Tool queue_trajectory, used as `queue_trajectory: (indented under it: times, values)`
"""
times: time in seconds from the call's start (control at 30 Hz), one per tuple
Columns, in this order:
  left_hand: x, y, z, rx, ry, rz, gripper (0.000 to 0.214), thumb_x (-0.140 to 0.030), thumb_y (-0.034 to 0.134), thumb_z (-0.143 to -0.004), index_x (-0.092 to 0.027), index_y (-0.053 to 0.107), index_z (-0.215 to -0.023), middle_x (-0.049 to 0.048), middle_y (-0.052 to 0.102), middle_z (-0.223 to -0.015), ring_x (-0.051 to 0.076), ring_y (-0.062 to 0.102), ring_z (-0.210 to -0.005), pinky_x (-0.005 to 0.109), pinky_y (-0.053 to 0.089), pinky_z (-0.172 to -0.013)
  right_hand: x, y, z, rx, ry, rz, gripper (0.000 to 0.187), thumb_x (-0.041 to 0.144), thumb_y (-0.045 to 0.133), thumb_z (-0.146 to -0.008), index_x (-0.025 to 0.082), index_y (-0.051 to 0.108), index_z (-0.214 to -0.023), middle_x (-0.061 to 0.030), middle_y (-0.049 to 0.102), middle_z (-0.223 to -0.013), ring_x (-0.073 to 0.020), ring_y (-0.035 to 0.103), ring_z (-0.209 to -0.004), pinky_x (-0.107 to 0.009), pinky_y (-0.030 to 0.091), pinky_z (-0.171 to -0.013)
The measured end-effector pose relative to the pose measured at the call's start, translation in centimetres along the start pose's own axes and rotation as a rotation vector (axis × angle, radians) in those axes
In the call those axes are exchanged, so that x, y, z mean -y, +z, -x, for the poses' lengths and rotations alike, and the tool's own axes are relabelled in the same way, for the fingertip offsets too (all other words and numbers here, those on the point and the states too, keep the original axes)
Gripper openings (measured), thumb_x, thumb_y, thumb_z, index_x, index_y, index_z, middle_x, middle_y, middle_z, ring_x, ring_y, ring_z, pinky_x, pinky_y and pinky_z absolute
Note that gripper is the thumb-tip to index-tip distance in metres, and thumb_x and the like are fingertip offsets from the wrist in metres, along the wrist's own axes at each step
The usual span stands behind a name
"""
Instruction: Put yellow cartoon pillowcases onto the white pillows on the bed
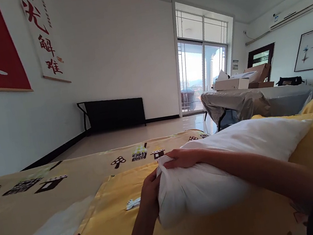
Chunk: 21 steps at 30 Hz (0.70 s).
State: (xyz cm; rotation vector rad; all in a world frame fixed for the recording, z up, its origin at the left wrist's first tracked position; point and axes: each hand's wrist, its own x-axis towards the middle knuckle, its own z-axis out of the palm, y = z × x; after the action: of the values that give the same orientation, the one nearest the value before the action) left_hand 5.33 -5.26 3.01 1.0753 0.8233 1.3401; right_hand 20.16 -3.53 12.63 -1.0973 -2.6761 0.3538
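Observation:
A plump white pillow [211,191] lies lengthwise across yellow fabric [110,203] on a bed. My left hand [150,191] is closed on the pillow's left end, with its fingertips partly hidden behind the white cloth. Across the top comes my right hand [181,158], pinching the upper corner of that same end, where the cloth is gathered into folds. Beside my left hand a small white-and-dark shape shows on the yellow fabric; whether it is printed or loose I cannot tell.
Beige patterned bedding [84,169] spreads to the left and behind. A folded black table [115,114] stands against the wall. At the right, a plastic-covered table [236,99] carries open boxes [234,83] and a black bag [290,81].

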Motion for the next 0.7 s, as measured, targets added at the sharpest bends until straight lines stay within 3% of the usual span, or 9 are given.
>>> queue_trajectory:
  times: [0.13,0.27,0.37,0.43,0.5,0.57,0.63,0.7]
  values:
    - [-0.5,0.5,0.5,-0.027,0.016,-0.020,0.069,-0.040,0.079,-0.046,-0.015,0.061,-0.107,0.0073,0.072,-0.085,0.025,0.065,-0.075,0.027,0.045,-0.054,-0.2,0.1,1.0,-0.034,-0.041,0.158,0.032,0.035,0.044,-0.094,0.011,0.063,-0.084,-0.0037,0.062,-0.083,-0.0118,0.052,-0.075,-0.024,0.040,-0.073]
    - [-1.8,-0.3,1.1,-0.003,0.135,-0.236,0.064,-0.052,0.064,-0.064,-0.019,0.054,-0.117,0.0096,0.066,-0.108,0.028,0.062,-0.097,0.031,0.049,-0.068,-0.5,0.6,0.7,-0.092,-0.111,0.201,0.032,0.033,0.044,-0.094,0.012,0.063,-0.080,-0.0031,0.061,-0.077,-0.0108,0.047,-0.072,-0.024,0.037,-0.073]
    - [-2.5,-0.5,1.4,-0.109,0.336,-0.589,0.088,-0.054,0.072,-0.053,-0.020,0.043,-0.130,0.0139,0.049,-0.135,0.033,0.045,-0.124,0.045,0.041,-0.097,-0.6,1.0,0.1,-0.150,-0.076,0.132,0.032,0.033,0.049,-0.091,0.012,0.062,-0.070,0.0009,0.055,-0.067,-0.0087,0.039,-0.064,-0.023,0.033,-0.068]
    - [-2.3,-0.3,1.4,-0.134,0.326,-0.707,0.107,-0.047,0.079,-0.043,-0.019,0.034,-0.136,0.0167,0.040,-0.142,0.035,0.039,-0.129,0.048,0.036,-0.102,-0.5,1.3,-0.3,-0.173,-0.053,0.066,0.034,0.034,0.054,-0.087,0.012,0.060,-0.062,0.0047,0.047,-0.059,-0.0078,0.030,-0.061,-0.021,0.030,-0.065]
    - [-1.6,-0.2,1.0,-0.046,0.171,-0.667,0.096,-0.046,0.078,-0.046,-0.014,0.041,-0.129,0.0189,0.053,-0.129,0.034,0.051,-0.117,0.046,0.043,-0.094,-0.4,1.6,-0.5,-0.193,-0.032,0.026,0.036,0.035,0.058,-0.084,0.012,0.057,-0.056,0.0070,0.038,-0.055,-0.0084,0.023,-0.061,-0.020,0.028,-0.062]
    - [-0.7,-0.2,0.5,0.017,0.062,-0.616,0.068,-0.051,0.071,-0.054,-0.011,0.056,-0.107,0.0149,0.066,-0.099,0.029,0.062,-0.091,0.039,0.049,-0.075,-0.3,1.9,-0.6,-0.206,-0.009,0.025,0.037,0.034,0.060,-0.081,0.012,0.055,-0.053,0.0074,0.032,-0.054,-0.0091,0.020,-0.063,-0.020,0.026,-0.060]
    - [0.2,-0.2,0.2,-0.025,0.095,-0.662,0.049,-0.058,0.061,-0.061,-0.013,0.060,-0.080,0.0084,0.065,-0.073,0.023,0.058,-0.070,0.032,0.045,-0.060,-0.3,2.0,-0.7,-0.187,0.029,0.059,0.036,0.034,0.061,-0.080,0.012,0.056,-0.053,0.0070,0.034,-0.055,-0.0089,0.021,-0.063,-0.020,0.025,-0.059]
    - [0.8,-0.3,0.0,-0.090,0.187,-0.744,0.046,-0.061,0.056,-0.062,-0.015,0.057,-0.062,0.0034,0.057,-0.057,0.017,0.049,-0.058,0.028,0.036,-0.053,-0.3,2.1,-1.0,-0.143,0.064,0.126,0.033,0.035,0.061,-0.079,0.012,0.060,-0.056,0.0055,0.042,-0.055,-0.0080,0.027,-0.061,-0.021,0.026,-0.058]
